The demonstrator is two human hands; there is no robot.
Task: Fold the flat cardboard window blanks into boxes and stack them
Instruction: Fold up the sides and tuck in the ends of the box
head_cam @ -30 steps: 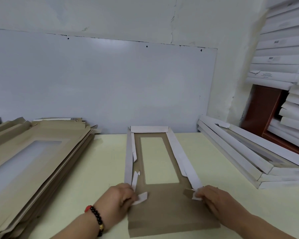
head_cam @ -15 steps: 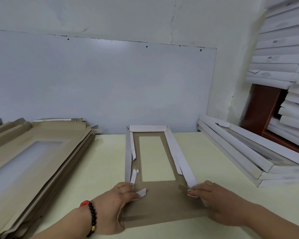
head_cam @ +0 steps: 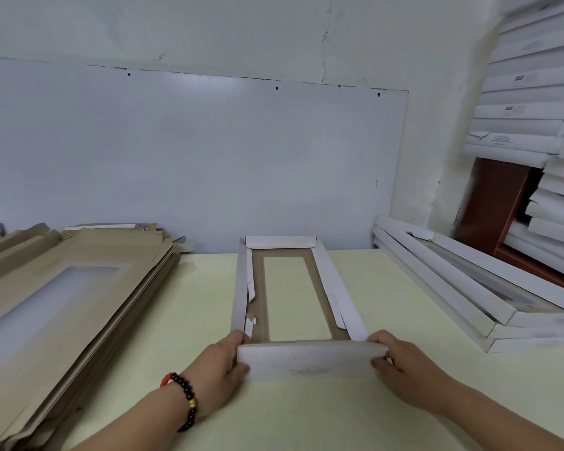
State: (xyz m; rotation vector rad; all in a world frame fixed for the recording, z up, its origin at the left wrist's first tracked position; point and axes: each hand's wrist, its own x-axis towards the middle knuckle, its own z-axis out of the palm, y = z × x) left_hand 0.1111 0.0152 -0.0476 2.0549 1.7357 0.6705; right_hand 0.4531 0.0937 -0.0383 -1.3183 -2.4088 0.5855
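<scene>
Near flap (head_cam: 310,359) now folded up, I see left hand (head_cam: 222,362) and right hand (head_cam: 404,366) gripping its ends, half-formed box (head_cam: 293,294) empty inside

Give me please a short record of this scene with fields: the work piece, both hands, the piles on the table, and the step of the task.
work piece: cardboard blank, half folded, window facing up, long side walls raised
near flap: lifted, white side toward the camera
left hand: grips the flap's left end
right hand: grips the flap's right end
left pile: flat blanks
right pile: folded boxes, stacked
table: pale yellow
step: closing the near end; box not yet stacked
</scene>
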